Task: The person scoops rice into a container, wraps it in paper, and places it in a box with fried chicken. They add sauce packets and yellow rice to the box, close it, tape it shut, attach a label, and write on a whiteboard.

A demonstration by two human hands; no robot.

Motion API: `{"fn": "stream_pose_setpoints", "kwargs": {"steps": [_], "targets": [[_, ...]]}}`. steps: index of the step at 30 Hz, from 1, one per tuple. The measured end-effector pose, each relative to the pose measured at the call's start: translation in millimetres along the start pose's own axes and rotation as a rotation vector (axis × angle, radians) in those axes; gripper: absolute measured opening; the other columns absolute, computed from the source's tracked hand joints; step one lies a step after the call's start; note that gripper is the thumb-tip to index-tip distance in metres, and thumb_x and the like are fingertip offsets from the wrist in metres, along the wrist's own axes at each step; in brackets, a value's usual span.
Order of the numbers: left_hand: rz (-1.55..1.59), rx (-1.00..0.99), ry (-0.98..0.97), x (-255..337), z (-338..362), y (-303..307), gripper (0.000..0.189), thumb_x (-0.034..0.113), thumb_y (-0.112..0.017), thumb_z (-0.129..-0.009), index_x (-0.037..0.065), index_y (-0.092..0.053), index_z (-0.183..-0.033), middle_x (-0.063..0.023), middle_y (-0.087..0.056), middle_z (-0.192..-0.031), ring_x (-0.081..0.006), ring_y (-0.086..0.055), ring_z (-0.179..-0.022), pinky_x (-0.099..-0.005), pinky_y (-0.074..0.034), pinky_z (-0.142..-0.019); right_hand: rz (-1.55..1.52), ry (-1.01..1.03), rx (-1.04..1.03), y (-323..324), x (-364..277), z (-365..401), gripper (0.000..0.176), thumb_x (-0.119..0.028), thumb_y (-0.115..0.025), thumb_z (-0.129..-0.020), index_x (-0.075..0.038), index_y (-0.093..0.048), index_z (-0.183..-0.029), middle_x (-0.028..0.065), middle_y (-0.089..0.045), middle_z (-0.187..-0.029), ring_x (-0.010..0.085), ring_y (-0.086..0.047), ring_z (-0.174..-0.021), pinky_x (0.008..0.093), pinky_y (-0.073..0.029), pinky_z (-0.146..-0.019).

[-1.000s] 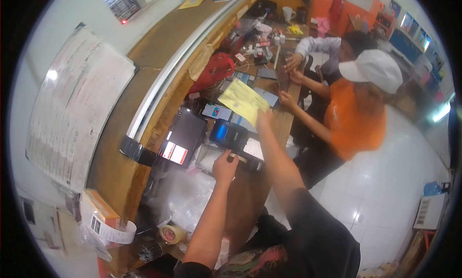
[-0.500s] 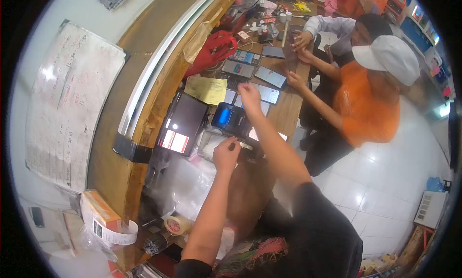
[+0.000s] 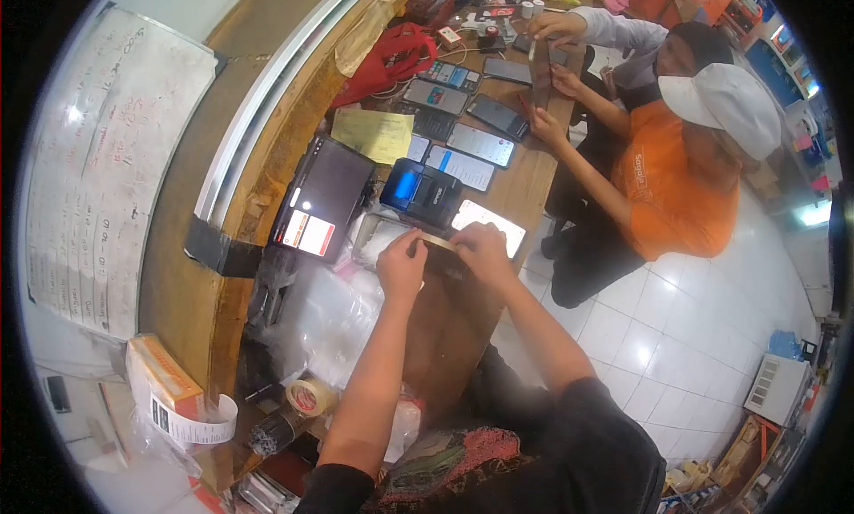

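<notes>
My left hand (image 3: 402, 263) and my right hand (image 3: 483, 250) are closed near the table's front part, one on each side of a short pale strip (image 3: 438, 241). Each hand's fingers pinch at an end of that strip. Just beyond them stands a small black printer (image 3: 421, 194) with a blue-lit top. A phone with a bright white screen (image 3: 489, 227) lies beside my right hand. Several more phones, one showing text (image 3: 460, 168), lie beyond the printer. To the left a dark tablet (image 3: 325, 196) leans with a red and white panel on its screen.
Clear plastic bags (image 3: 325, 323) and a tape roll (image 3: 311, 396) lie at the near left. A yellow paper (image 3: 373, 135) and a red bag (image 3: 387, 65) are farther back. Across the table, a person in orange (image 3: 680, 189) and another in a pale sleeve (image 3: 614, 27) handle a dark panel.
My right hand has come back from over the phones to the pale strip beside my left hand. The view has shifted slightly. A phone screen near the other people has gone dark.
</notes>
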State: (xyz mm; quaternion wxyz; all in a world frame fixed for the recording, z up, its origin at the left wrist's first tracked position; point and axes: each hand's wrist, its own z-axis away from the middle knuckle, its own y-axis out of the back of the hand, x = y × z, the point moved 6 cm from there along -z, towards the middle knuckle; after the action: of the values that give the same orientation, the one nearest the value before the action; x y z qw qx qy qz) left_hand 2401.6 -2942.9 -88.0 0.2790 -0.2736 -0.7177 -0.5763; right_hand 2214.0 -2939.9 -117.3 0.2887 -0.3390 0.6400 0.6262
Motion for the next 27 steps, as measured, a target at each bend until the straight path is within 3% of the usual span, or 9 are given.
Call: {"fn": "stream_pose_setpoints", "kwargs": {"steps": [4,10,16,22,27], "targets": [[0.079,-0.032,-0.001,5.8,2.3,4.4,0.023,0.014,-0.072,-0.08,0.003,-0.073,-0.1,-0.0137,-0.071,-0.108,-0.0305,-0.068,-0.102,-0.0358,-0.052,-0.09,-0.033,0.004,0.019,2.4,-2.1,2.7,0.009,-0.019,-0.072,-0.077,-0.018,-0.075,-0.086,-0.0001,-0.069,-0.093,0.0252,-0.058,-0.093,0.0428,-0.038,-0.084],[-0.074,-0.007,0.009,27.8,4.2,3.5,0.036,0.025,-0.079,-0.073,0.003,-0.066,-0.098,-0.0114,-0.067,-0.105,-0.0322,-0.065,-0.096,-0.0403,-0.052,-0.083,-0.084,-0.006,0.049,-2.7,-2.7,4.0,0.009,-0.022,-0.076,-0.077,-0.017,-0.074,-0.084,-0.0014,-0.069,-0.088,0.0228,-0.059,-0.088,0.0411,-0.036,-0.083],[-0.137,-0.009,0.104,24.4,-0.7,-4.8,0.032,0.026,-0.076,-0.074,0.003,-0.064,-0.093,-0.0104,-0.065,-0.098,-0.0341,-0.064,-0.089,-0.0437,-0.051,-0.077,-0.076,-0.006,0.026,-2.2,-0.1,4.8,0.01,-0.022,-0.077,-0.077,-0.017,-0.074,-0.086,-0.0014,-0.07,-0.087,0.0217,-0.06,-0.088,0.0402,-0.035,-0.084],[-0.004,0.05,0.045,15.0,-6.6,-2.3,0.023,0.023,-0.073,-0.077,0.003,-0.067,-0.087,-0.0104,-0.067,-0.094,-0.0336,-0.065,-0.087,-0.0409,-0.051,-0.077,-0.075,-0.022,0.019,-4.4,14.9,7.5,0.01,-0.021,-0.077,-0.076,-0.017,-0.074,-0.085,-0.0013,-0.07,-0.088,0.0217,-0.06,-0.087,0.0402,-0.036,-0.084],[-0.074,0.08,0.028,28.5,-0.7,-0.4,0.019,0.019,-0.071,-0.078,0.003,-0.068,-0.088,-0.0108,-0.069,-0.094,-0.0323,-0.067,-0.088,-0.0388,-0.052,-0.078,-0.115,-0.038,0.017,-5.4,14.3,9.8,0.013,-0.024,-0.078,-0.076,-0.016,-0.074,-0.085,-0.0001,-0.07,-0.087,0.0207,-0.06,-0.082,0.0391,-0.037,-0.083]]}}
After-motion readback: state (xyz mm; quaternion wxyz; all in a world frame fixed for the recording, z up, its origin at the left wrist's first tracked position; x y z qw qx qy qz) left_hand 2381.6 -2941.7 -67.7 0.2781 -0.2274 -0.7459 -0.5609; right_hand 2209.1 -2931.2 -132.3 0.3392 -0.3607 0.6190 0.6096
